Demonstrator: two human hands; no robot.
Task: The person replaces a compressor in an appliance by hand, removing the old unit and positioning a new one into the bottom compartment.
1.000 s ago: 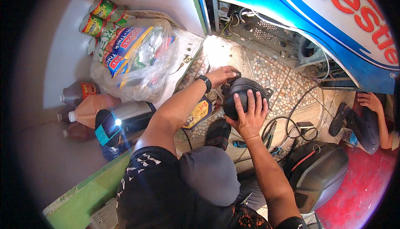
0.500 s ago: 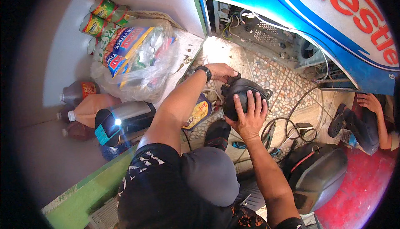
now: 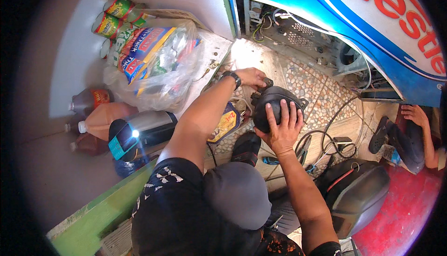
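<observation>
My right hand (image 3: 282, 135) rests with spread fingers over the top of a rounded black metal compressor (image 3: 274, 95), gripping it. At its upper left, my left hand (image 3: 255, 79) pinches a small black fitting (image 3: 267, 82) attached to it. Pale tubing shows beside the compressor’s lower left, next to a yellow-and-blue container (image 3: 223, 125). Pliers (image 3: 305, 151), a blue-handled tool (image 3: 270, 160) and looping black cables (image 3: 340, 153) lie below and to the right.
An opened blue appliance (image 3: 298, 32) stands ahead. Left are cans (image 3: 114, 11), bagged packs (image 3: 149, 60), bottles (image 3: 107, 121) and a lit silver-black device (image 3: 144, 130). A black case (image 3: 354, 198) lies lower right; another person's hand (image 3: 414, 116) and leg show far right.
My left fingers have shifted slightly at the fitting. The whole view has moved a little; my right hand keeps its place on the compressor.
</observation>
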